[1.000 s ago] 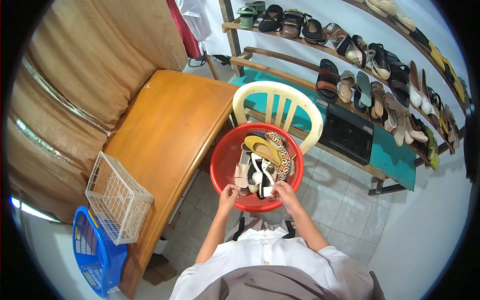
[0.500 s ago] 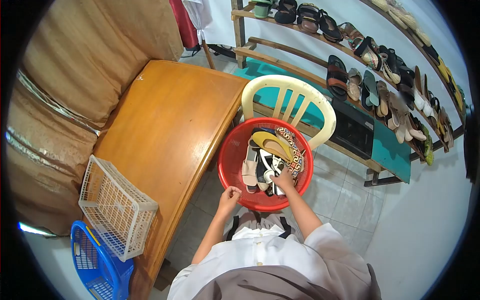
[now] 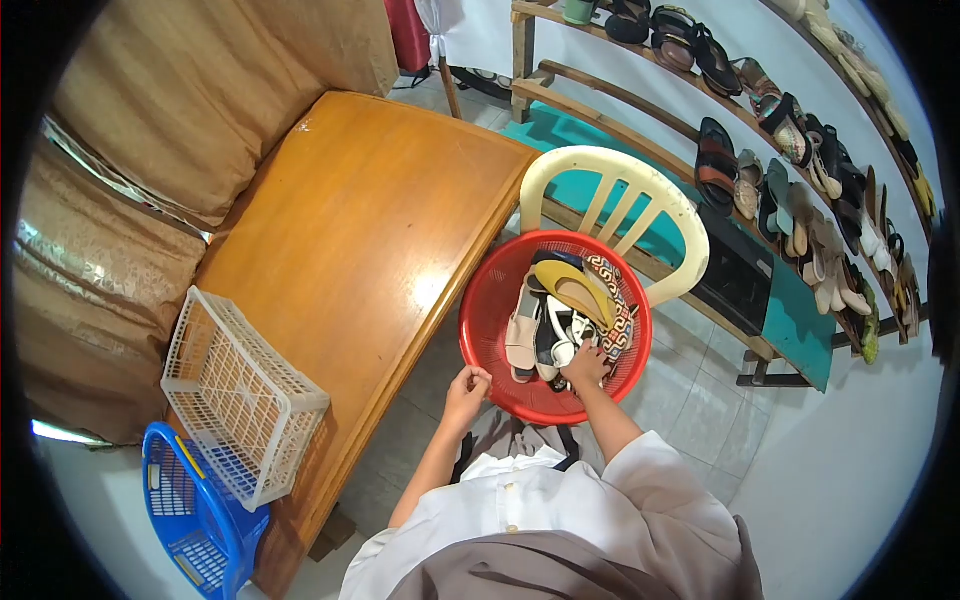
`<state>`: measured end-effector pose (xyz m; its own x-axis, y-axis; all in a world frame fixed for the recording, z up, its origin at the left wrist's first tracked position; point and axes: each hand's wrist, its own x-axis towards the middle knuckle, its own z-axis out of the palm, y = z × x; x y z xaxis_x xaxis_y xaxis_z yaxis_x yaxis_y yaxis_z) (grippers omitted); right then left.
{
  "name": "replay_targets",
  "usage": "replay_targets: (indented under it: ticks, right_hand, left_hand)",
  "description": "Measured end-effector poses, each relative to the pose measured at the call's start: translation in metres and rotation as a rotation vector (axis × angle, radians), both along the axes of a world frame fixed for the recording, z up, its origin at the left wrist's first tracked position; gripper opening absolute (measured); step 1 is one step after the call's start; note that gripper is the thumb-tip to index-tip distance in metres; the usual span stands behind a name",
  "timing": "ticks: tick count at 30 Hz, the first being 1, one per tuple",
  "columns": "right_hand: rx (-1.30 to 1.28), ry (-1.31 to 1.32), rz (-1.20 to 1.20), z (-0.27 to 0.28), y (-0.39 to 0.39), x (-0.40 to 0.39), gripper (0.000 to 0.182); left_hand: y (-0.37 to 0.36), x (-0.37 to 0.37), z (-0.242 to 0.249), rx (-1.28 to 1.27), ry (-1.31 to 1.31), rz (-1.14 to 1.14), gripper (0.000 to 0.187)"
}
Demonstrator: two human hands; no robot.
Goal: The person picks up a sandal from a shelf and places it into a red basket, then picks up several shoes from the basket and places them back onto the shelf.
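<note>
A red plastic basket [image 3: 477, 335] holds a pile of footwear in front of my body. My right hand [image 3: 585, 370] reaches inside it, fingers curled over a black-and-white sandal [image 3: 563, 350] near the front of the pile. Around that lie a mustard-yellow flat shoe [image 3: 580, 292], a beige-soled sandal [image 3: 521, 340] to the left and a sandal with a red, blue and white pattern [image 3: 628, 325] to the right. My left hand [image 3: 467, 390] is closed right at the basket's left front rim, thumb against fingers, with nothing showing in it.
The basket rests on a cream plastic chair [image 3: 690, 245]. On my left, a wooden table [image 3: 370, 220] carries a white plastic crate [image 3: 240, 400]; a blue basket [image 3: 215, 530] is beside it. A wooden rack [image 3: 640, 128] of shoes lines the wall ahead and right.
The whole scene has shifted slightly right as the view turned. My right hand stays in the pile, its fingers slightly more spread over the sandal. My left hand remains closed near the rim.
</note>
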<state>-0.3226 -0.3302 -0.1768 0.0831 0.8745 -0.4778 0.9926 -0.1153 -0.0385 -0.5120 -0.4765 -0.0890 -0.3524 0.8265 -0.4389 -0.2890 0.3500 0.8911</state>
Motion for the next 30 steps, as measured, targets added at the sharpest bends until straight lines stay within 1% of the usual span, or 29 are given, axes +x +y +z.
replay_targets:
  ticks: [3, 7, 11, 14, 15, 18, 19, 20, 23, 24, 26, 29, 30]
  right_hand:
    - [0.034, -0.021, 0.023, -0.001, 0.002, 0.0, 0.081]
    - [-0.046, -0.009, 0.016, -0.004, 0.012, 0.006, 0.076]
    - [-0.135, 0.082, -0.041, 0.008, 0.02, 0.007, 0.082]
    - [-0.192, 0.198, -0.084, -0.002, 0.032, 0.015, 0.082]
    - [-0.131, 0.303, -0.093, 0.005, 0.031, 0.017, 0.073]
    - [-0.228, 0.798, -0.119, 0.034, 0.026, 0.019, 0.063]
    - [-0.361, 0.96, -0.121, 0.042, 0.027, 0.016, 0.056]
    - [-0.409, 0.929, -0.14, 0.052, 0.024, 0.019, 0.058]
    - [-0.542, 1.116, -0.214, 0.043, 0.022, 0.029, 0.067]
    - [-0.587, 1.18, -0.22, 0.057, 0.017, 0.028, 0.07]
    - [-0.647, 1.285, -0.217, 0.073, 0.011, 0.028, 0.074]
    - [-0.694, 1.407, -0.207, 0.098, 0.004, 0.026, 0.079]
    - [-0.694, 1.441, -0.175, 0.107, 0.002, 0.024, 0.079]
  left_hand:
    - [-0.001, -0.006, 0.001, -0.03, 0.031, 0.008, 0.006]
    - [-0.002, -0.011, -0.001, -0.014, 0.034, 0.009, 0.008]
    - [0.0, -0.016, -0.002, -0.001, 0.021, 0.02, 0.008]
    - [0.003, -0.021, 0.002, -0.012, 0.005, 0.02, 0.007]
    - [0.004, -0.023, 0.001, -0.013, -0.003, 0.018, 0.006]
    - [0.009, -0.026, 0.002, -0.02, -0.023, 0.002, 0.005]
    - [0.011, -0.025, 0.005, -0.024, -0.026, -0.008, 0.005]
    - [0.013, -0.025, 0.007, -0.028, -0.028, -0.018, 0.006]
    - [0.021, -0.022, 0.011, -0.067, -0.058, -0.06, 0.011]
    - [0.024, -0.019, 0.011, -0.069, -0.068, -0.073, 0.015]
    - [0.032, -0.013, 0.011, -0.073, -0.088, -0.103, 0.025]
    - [0.05, -0.003, 0.025, -0.133, -0.247, -0.096, 0.049]
    - [0.056, 0.001, 0.033, -0.07, -0.301, -0.08, 0.055]
